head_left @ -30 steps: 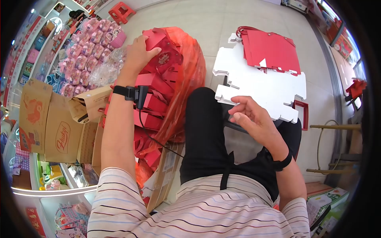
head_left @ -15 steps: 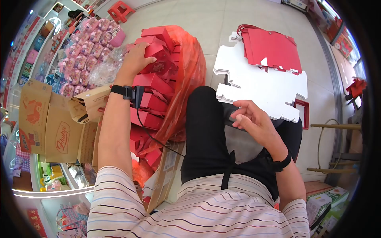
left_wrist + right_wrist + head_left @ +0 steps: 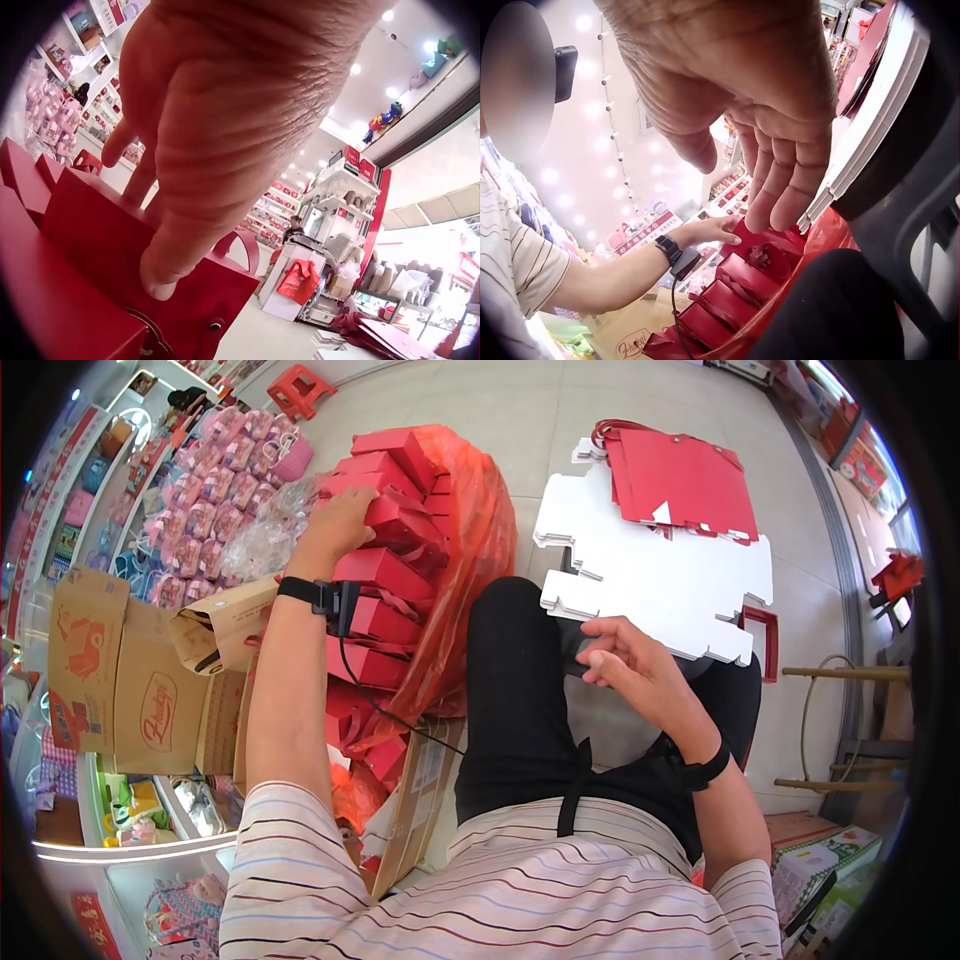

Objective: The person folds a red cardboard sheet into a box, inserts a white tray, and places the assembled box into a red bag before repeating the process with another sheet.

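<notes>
My left hand (image 3: 338, 528) is over the row of red gift boxes (image 3: 385, 568) packed in a translucent orange plastic bag (image 3: 478, 510). It holds one red gift box (image 3: 105, 232) by the top; in the left wrist view the thumb lies on the near face while the other fingers pass over the top edge, their tips hidden. That box has a ribbon loop and a small round stud. My right hand (image 3: 635, 665) hovers over my lap with loosely bent fingers and nothing in it, near the stack of white flat card sheets (image 3: 650, 585).
Red folded box sheets (image 3: 685, 485) lie on the white stack. Brown cardboard cartons (image 3: 150, 700) stand at the left beside shelves, with pink wrapped baskets (image 3: 215, 490) behind. A red stool (image 3: 300, 392) stands farther back. A cable (image 3: 375, 705) hangs from my left wrist.
My left hand has moved slightly down and left with the red box, which now sits tilted back in line with the others in the bag. The right hand has hardly moved.
</notes>
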`<action>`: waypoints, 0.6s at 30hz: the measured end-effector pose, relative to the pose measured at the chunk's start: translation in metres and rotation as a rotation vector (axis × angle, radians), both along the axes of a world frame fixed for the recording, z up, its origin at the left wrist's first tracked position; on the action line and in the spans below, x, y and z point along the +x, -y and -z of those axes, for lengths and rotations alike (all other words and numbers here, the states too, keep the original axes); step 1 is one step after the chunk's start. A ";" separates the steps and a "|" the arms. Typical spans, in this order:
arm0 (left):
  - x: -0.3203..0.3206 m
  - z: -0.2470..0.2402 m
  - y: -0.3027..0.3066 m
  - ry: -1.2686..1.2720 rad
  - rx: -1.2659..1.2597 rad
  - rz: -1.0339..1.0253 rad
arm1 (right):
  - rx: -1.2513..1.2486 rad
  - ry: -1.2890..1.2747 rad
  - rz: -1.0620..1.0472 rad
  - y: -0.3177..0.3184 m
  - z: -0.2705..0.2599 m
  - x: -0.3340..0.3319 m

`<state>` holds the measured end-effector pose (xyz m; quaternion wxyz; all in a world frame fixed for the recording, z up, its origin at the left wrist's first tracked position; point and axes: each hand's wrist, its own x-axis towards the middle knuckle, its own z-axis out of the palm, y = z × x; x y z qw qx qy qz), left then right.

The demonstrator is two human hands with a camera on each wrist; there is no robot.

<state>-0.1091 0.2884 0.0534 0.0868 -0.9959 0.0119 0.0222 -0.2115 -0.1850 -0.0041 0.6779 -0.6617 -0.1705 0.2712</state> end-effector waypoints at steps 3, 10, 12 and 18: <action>-0.002 0.016 -0.009 -0.070 -0.030 -0.064 | 0.004 0.003 -0.010 -0.004 0.006 -0.001; 0.006 0.033 -0.013 -0.049 -0.403 0.068 | 0.009 -0.003 0.031 0.008 0.020 0.001; 0.005 0.029 0.010 -0.103 -0.449 -0.070 | 0.006 -0.030 0.042 0.011 0.025 0.003; 0.004 0.044 0.023 0.009 -0.170 -0.170 | -0.007 -0.002 0.073 0.030 0.021 0.013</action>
